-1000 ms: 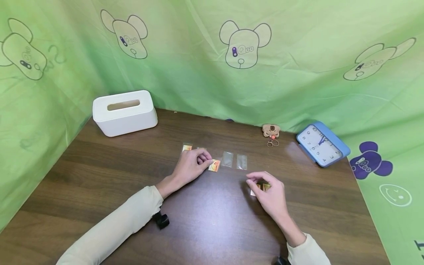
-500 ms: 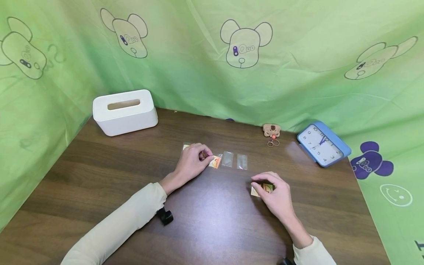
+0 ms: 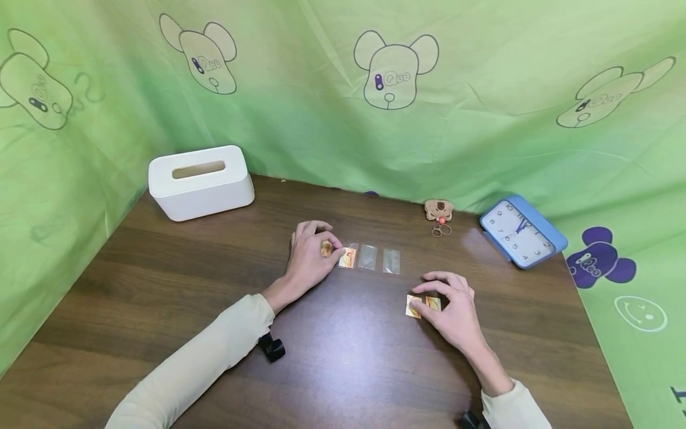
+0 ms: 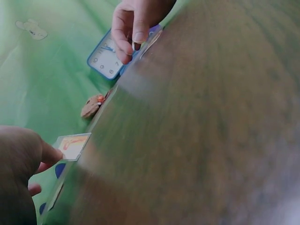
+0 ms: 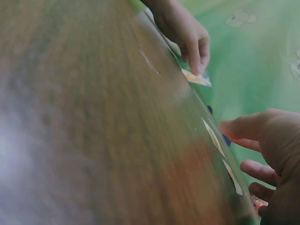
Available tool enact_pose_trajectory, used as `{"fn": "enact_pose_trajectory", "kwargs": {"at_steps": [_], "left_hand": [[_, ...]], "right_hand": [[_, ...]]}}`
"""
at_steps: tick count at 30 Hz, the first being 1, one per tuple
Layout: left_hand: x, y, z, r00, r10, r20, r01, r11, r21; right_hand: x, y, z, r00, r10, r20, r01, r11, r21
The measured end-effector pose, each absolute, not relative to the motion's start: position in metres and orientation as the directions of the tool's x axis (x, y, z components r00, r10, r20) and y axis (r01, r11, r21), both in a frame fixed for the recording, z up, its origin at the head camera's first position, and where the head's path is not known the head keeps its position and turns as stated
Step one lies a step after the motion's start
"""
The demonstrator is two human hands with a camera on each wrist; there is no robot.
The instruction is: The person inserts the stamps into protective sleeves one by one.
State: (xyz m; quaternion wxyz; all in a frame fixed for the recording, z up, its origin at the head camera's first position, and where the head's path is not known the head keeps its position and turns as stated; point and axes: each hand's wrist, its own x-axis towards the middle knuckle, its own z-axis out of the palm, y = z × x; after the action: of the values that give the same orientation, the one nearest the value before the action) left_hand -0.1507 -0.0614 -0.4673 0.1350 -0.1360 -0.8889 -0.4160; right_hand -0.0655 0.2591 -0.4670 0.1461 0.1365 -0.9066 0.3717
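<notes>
In the head view my left hand [image 3: 309,255] pinches a small clear plastic sleeve with an orange-and-yellow card [image 3: 347,258] in it. The left wrist view shows the same sleeved card [image 4: 75,146] raised at the fingertips. Another bit of orange card [image 3: 326,248] shows through the gap under that hand, mostly hidden. My right hand [image 3: 454,308] hovers by two small loose cards, a pale yellow one [image 3: 412,305] and a yellow-green one [image 3: 433,304]. Its thumb and fingers stand apart with nothing between them in the right wrist view.
Two clear sleeves [image 3: 367,257] lie flat right of the left hand. Behind are a white tissue box [image 3: 200,185], a brown bear-shaped keyring [image 3: 439,210] and a blue clock [image 3: 522,232]. A green printed cloth [image 3: 300,119] borders the wooden table [image 3: 343,369].
The sleeved card has shifted slightly back and turned straighter in my left hand. My right hand has drawn to the right with fingers spreading, uncovering more of the two loose cards.
</notes>
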Motion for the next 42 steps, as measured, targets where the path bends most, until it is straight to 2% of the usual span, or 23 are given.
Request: {"fn": "enact_pose_trajectory", "kwargs": {"at_steps": [18,42], "left_hand": [[-0.1547,-0.0565,-0.4709,-0.937,0.124,0.326,0.325,0.653,0.684],[-0.1592,-0.0566,-0.4754,-0.941,0.128,0.312,0.314,0.672,0.671]], "right_hand": [[-0.0641,0.2670,-0.4682,-0.942,-0.187,0.279,-0.328,0.693,-0.642],[-0.0650,0.2645,-0.4697,-0.936,-0.178,0.305,-0.343,0.666,-0.663]]}}
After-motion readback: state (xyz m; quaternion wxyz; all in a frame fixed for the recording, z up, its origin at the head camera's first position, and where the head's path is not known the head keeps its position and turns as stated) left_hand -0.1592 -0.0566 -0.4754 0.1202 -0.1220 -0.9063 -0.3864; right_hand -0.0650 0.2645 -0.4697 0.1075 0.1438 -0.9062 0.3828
